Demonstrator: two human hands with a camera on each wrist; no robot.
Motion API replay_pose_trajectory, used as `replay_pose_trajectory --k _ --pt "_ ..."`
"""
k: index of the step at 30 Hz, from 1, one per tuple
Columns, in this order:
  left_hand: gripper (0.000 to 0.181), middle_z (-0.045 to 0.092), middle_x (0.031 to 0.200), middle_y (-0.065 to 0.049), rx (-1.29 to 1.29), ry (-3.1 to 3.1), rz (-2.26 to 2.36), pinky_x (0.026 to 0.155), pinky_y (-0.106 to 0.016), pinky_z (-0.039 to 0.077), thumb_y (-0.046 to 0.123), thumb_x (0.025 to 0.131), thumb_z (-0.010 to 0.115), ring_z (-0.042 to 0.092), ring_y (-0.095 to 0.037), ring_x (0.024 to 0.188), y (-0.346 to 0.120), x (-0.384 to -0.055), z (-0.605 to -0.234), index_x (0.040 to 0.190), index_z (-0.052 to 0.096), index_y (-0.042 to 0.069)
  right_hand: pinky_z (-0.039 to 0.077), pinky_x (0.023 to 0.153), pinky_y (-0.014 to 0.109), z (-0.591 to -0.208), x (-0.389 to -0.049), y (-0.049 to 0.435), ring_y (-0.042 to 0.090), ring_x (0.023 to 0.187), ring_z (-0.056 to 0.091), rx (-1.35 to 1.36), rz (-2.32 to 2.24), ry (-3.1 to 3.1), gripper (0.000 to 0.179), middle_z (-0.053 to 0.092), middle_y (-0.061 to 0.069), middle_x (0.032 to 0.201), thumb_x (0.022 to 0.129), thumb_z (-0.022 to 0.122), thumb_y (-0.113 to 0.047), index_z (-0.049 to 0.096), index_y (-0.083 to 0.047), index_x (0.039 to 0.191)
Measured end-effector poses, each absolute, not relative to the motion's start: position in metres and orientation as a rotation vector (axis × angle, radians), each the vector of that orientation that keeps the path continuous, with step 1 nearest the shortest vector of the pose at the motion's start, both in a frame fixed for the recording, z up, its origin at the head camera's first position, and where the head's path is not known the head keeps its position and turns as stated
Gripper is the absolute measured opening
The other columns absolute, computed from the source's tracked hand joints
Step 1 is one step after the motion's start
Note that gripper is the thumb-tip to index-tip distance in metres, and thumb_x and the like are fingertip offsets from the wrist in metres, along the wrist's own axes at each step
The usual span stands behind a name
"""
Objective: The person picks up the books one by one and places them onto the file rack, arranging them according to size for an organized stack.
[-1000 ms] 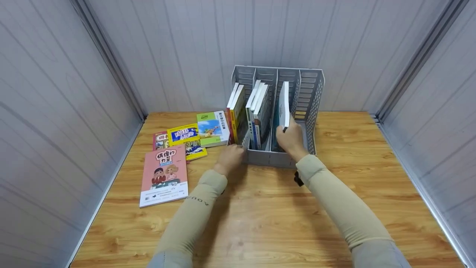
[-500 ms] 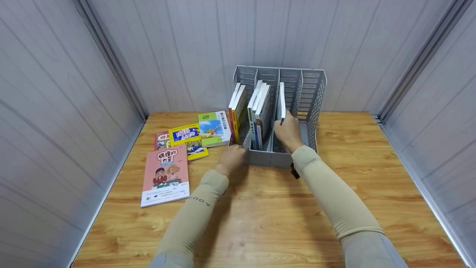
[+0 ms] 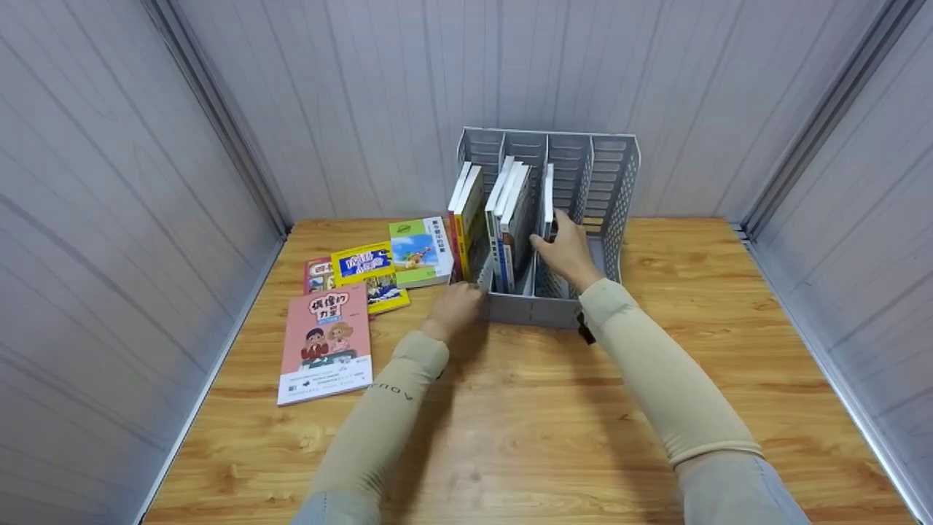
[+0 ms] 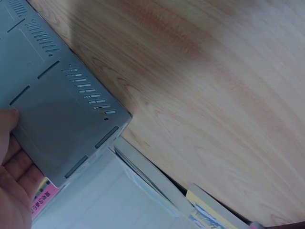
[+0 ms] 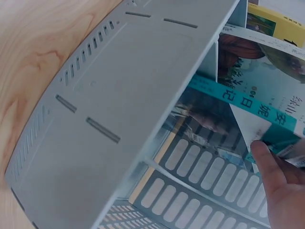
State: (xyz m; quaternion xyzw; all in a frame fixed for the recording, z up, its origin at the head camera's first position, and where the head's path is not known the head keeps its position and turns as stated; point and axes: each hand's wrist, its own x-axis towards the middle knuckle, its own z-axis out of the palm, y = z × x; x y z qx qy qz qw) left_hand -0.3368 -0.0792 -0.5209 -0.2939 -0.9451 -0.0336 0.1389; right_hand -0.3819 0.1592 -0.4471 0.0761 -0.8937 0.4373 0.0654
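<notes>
My left hand grips the lower left front corner of a grey plastic file organizer; in the left wrist view its thumb presses the front panel while the other fingers curl round the side. In the third compartment from the left stands a teal-spined book, upright against the left divider. My right hand is spread at that book, thumb and index finger apart, the thumb overlapping it in the right wrist view. White-edged books stand in the second compartment, with a yellow-spined book and another in the first.
Left of the organizer lie a green book, a yellow book partly over another pink one, and a pink book nearer the front. Panel walls enclose the wooden table at the back and sides.
The teal-spined book has shifted left and settled lower in the third compartment. My right hand followed it, then loosened its fingers from the book. My left hand stays on the organizer.
</notes>
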Motion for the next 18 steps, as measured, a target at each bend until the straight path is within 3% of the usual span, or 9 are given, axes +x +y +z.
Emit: replay_pose_trajectory --k 4,7,14,18 --pt "0.018 0.080 0.100 -0.019 -0.876 -2.770 -0.044 0.080 -0.046 0.066 -0.005 0.102 0.062 0.078 -0.035 0.090 -0.081 -0.340 -0.519 0.110 0.078 -0.001 0.043 0.124 0.060 -0.440 -0.375 0.163 0.046 0.152 0.047 0.230 1.307 -2.683 0.077 0.046 0.031 0.165 0.106 0.069 -0.029 0.034 0.004 0.166" --pt "0.020 0.080 0.103 -0.020 -0.897 -2.790 -0.016 0.082 -0.046 0.066 -0.004 0.104 0.062 0.078 -0.034 0.093 -0.080 -0.343 -0.518 0.114 0.078 -0.001 0.048 0.119 0.059 -0.434 -0.367 0.166 0.045 0.146 0.055 0.236 1.331 -2.649 0.077 0.051 0.030 0.162 0.106 0.071 -0.030 0.036 0.003 0.166" --pt "0.025 0.079 0.118 -0.020 -0.979 -2.748 -0.044 0.094 -0.047 0.064 -0.003 0.105 0.064 0.077 -0.035 0.105 -0.088 -0.341 -0.513 0.128 0.074 -0.001 0.057 0.109 0.054 -0.420 -0.353 0.175 0.044 0.132 0.068 0.277 1.366 -2.536 0.072 0.061 0.031 0.150 0.103 0.075 -0.022 0.043 0.006 0.161" --pt "0.027 0.078 0.120 -0.019 -0.998 -2.681 -0.064 0.095 -0.046 0.064 -0.005 0.102 0.067 0.075 -0.035 0.107 -0.100 -0.335 -0.507 0.128 0.073 0.000 0.059 0.107 0.054 -0.415 -0.344 0.182 0.043 0.128 0.070 0.278 1.348 -2.507 0.069 0.064 0.030 0.147 0.102 0.076 -0.021 0.047 0.005 0.159"
